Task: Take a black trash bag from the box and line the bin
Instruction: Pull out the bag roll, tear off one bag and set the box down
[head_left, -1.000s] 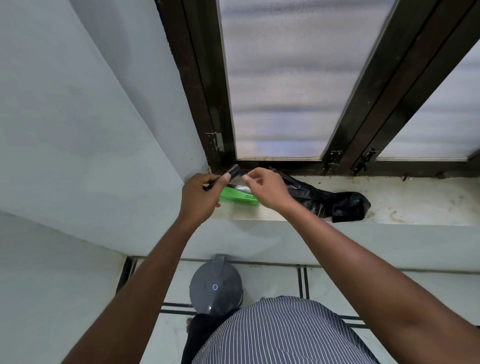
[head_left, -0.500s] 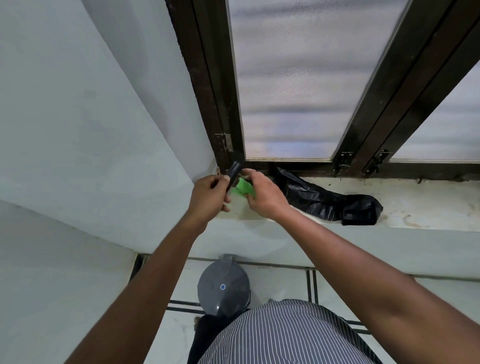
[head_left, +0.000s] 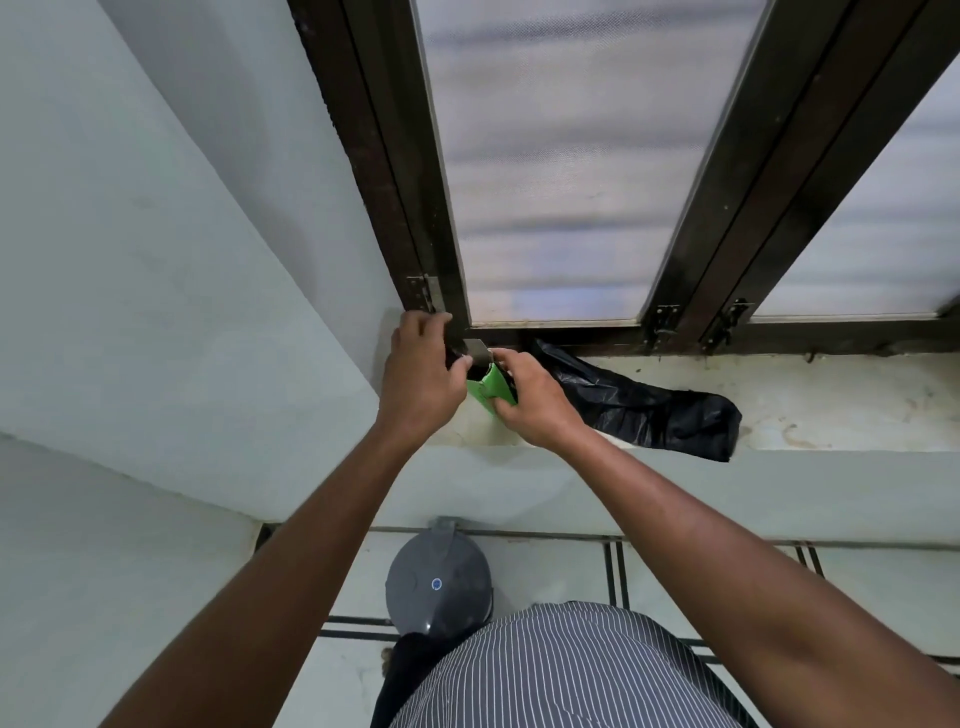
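Near to far: the grey lidded bin (head_left: 439, 584) stood on the floor at 6 o'clock, unlined. On the sill (head_left: 831, 400), the right hand (head_left: 537, 402) wrapped the upended green box (head_left: 491, 392), apparently steadying it; at its 9 o'clock, the left hand (head_left: 421, 374) pinched something dark at the opening, seemingly a bag. A loose black trash bag (head_left: 649, 405) lay at 3 o'clock.

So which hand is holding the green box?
The right hand grips the green box; the left hand is at its open top, pulling something dark.

Both hands hide most of the green box (head_left: 488, 391) — contents unclear.
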